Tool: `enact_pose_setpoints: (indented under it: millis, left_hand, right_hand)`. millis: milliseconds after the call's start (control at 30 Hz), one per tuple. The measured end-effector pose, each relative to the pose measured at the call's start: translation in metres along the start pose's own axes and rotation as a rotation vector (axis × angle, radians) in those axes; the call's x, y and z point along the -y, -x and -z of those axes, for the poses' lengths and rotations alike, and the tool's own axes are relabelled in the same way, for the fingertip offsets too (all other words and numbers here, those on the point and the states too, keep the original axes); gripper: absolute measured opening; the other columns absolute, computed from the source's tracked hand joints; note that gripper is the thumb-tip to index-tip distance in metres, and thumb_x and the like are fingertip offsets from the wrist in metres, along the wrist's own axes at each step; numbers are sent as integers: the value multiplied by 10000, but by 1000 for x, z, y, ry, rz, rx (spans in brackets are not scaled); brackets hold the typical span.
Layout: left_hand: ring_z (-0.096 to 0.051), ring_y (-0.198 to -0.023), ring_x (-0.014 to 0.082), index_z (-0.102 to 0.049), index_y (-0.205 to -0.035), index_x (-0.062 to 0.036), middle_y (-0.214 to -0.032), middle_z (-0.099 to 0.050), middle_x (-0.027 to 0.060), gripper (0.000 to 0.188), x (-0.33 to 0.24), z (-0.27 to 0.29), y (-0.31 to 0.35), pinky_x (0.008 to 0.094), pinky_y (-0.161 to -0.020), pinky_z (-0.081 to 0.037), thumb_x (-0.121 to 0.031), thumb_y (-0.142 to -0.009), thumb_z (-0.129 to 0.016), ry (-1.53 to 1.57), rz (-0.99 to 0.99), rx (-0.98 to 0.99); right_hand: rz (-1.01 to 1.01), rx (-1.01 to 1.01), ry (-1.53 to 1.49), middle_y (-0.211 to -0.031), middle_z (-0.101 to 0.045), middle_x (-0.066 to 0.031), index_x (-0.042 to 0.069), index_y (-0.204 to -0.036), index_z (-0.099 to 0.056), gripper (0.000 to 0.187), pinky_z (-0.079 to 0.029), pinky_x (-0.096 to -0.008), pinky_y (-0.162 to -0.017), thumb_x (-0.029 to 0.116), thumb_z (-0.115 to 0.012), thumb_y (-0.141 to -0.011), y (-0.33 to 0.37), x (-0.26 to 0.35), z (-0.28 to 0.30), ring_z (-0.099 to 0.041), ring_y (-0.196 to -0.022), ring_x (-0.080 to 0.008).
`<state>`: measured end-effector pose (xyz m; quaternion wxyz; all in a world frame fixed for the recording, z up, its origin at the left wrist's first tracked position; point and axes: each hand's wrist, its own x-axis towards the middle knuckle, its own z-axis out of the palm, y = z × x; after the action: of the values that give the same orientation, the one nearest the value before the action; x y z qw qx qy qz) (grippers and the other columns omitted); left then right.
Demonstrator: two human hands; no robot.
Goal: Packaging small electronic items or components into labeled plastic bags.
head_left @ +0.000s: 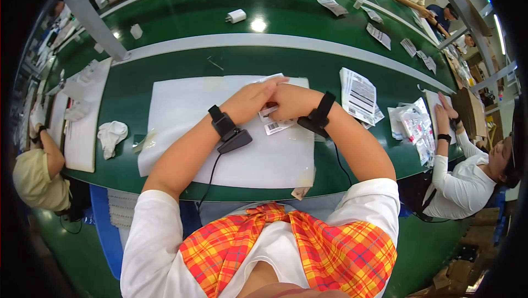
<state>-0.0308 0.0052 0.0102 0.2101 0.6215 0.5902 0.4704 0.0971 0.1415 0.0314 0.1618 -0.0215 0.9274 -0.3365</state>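
Because the left hand (265, 89) overlaps the right hand (288, 103), the grip is only partly visible: the left fingers (273, 82) extend nearly straight and close together, while the right fingers bend inward against a white packet (273, 126). With most fingertips hidden, whether either hand grips it cannot be told. The packet projects below the hands, over a white mat (170, 108); it bears a barcode and print too small to read. Rightward on the green counter (132, 83) lies a stack of white printed pieces (357, 94); leftward, a crumpled white cloth (112, 136).
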Motion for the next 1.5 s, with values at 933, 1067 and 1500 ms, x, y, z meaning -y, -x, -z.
enact_pose_setpoints:
  millis: [933, 1067, 1500]
  left_hand:
    - [-594, -980, 290, -655, -987, -33, -1033, -659, 120, 294, -10, -43, 3, 406, -891, -458, -137, -715, -611, -494, -30, 75]
    - [-579, -1019, 279, -658, -1033, -37, -1059, -654, 107, 330, 2, -33, 16, 399, -908, -455, -144, -724, -609, -507, 40, 111]
    - [-518, -1170, 343, -614, -1144, -16, -1270, -557, 155, 389, 9, -44, 19, 455, -981, -427, -98, -766, -577, -659, -79, 26]
  right_hand:
    - [-268, -1015, 298, -1236, -574, -230, 18, -1230, -587, 525, -459, -381, -970, 255, -734, -786, -213, -137, 111, -594, -1110, -343]
    - [-163, -681, 277, -1181, -584, -230, 9, -1238, -571, 527, -475, -380, -921, 272, -723, -806, -229, -118, 112, -614, -1034, -338]
    - [-160, -732, -1037, -944, -640, -86, 132, -1311, -399, 347, -541, -293, -723, 333, -402, -1028, 16, -8, 15, -649, -934, -203]
